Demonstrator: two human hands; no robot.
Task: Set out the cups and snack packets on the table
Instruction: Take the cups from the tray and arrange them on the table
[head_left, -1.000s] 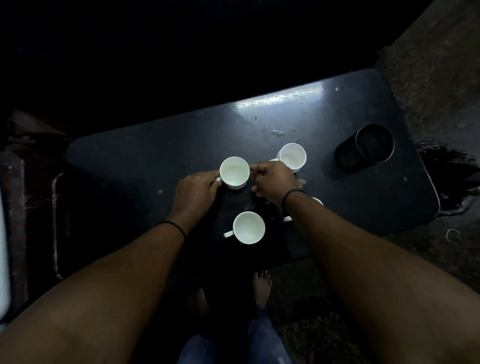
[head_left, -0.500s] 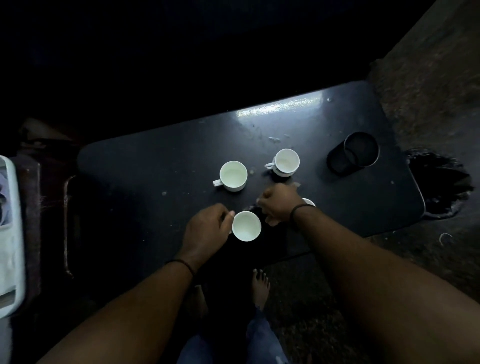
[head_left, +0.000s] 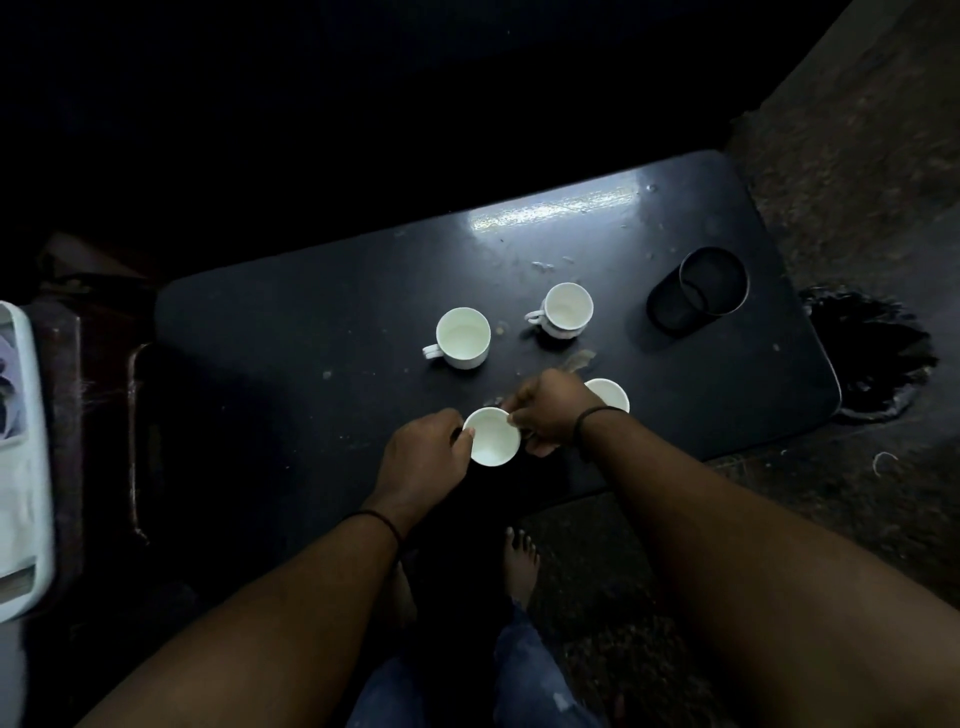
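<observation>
On the dark table (head_left: 311, 332) four white cups stand, and the person's two hands meet round the nearest one. This near cup (head_left: 491, 436) sits upright close to the table's near edge, between the hands: the left hand (head_left: 423, 457) lies on its left side with the thumb and fingers curled against the rim, and the right hand (head_left: 548, 410) lies on its right and far side, fingers curled in to pinch the rim. Both hands therefore appear to grip the same cup, though the dim light hides whether its handle is held. The cup lies directly between the fingertips, so neither hand has to reach; any shift seems to be a short slide or lift from here. A second cup (head_left: 609, 394) peeps out just behind the right wrist, partly hidden, so it is the right hand that is nearer to it. Two more cups stand farther off: the left far cup (head_left: 462, 338) and the right far cup (head_left: 565, 310), each with its handle pointing left. A dark mesh holder (head_left: 698, 293) lies tipped near the table's right end. No snack packets can be made out.
</observation>
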